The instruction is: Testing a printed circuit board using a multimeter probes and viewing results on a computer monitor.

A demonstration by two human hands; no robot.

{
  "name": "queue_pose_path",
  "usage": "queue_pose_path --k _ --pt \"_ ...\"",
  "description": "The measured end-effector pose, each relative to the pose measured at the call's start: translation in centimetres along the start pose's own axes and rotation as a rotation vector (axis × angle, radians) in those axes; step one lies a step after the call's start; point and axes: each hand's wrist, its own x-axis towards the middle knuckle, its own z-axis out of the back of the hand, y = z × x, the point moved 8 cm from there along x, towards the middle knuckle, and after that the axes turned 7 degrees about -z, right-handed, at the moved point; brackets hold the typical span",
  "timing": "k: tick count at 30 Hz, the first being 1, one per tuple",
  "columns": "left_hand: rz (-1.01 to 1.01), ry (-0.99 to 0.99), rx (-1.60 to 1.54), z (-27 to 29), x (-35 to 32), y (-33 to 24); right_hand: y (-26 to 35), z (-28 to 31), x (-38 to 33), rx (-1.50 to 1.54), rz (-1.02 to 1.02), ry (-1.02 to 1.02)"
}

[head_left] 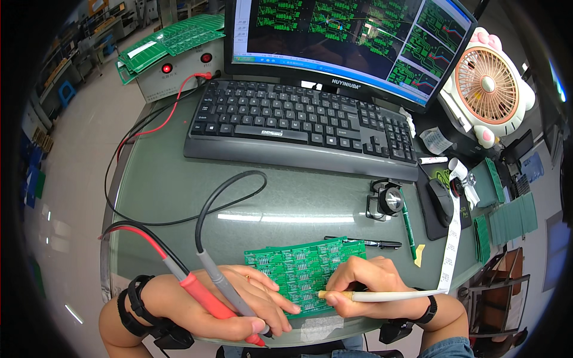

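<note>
My left hand (pixel 250 298) is closed around two test probes, a red one (pixel 209 298) and a grey one (pixel 230 292). Their tips point down past the thumb at the table's near edge, and its outstretched fingers reach onto a green circuit board panel (pixel 304 268). My right hand (pixel 367 280) pinches a long white strip (pixel 394 295) by its tan end, over the panel's lower right part. This strip seems to join the printed label tape (pixel 452 244) hanging from a small roll. Rows of small repeated circuits cover the panel.
Behind lie a black keyboard (pixel 298 119) and a monitor (pixel 352 36) showing board layouts. A magnifier loupe (pixel 391 200), green pen (pixel 408 224), black marker (pixel 382 244) and mouse (pixel 440 201) lie right. Probe cables (pixel 200 221) loop left. A fan (pixel 487 83) and stacked green boards (pixel 179 45) stand further back.
</note>
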Motion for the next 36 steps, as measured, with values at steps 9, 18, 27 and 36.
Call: queue_pose_path --k 9,18,27,36 --pt "0.007 0.013 0.042 -0.1 0.2 -0.2 0.0 -0.1 -0.2 0.109 0.030 -0.047" --pt "-0.004 0.003 0.047 -0.1 0.2 -0.2 -0.9 0.3 -0.5 0.089 -0.025 -0.045" --pt "-0.007 0.014 0.084 -0.1 0.2 -0.2 -0.6 0.2 -0.5 0.027 0.040 -0.086" --pt "-0.009 0.021 0.093 -0.2 0.2 -0.2 -0.6 0.1 -0.5 0.014 0.050 -0.097"
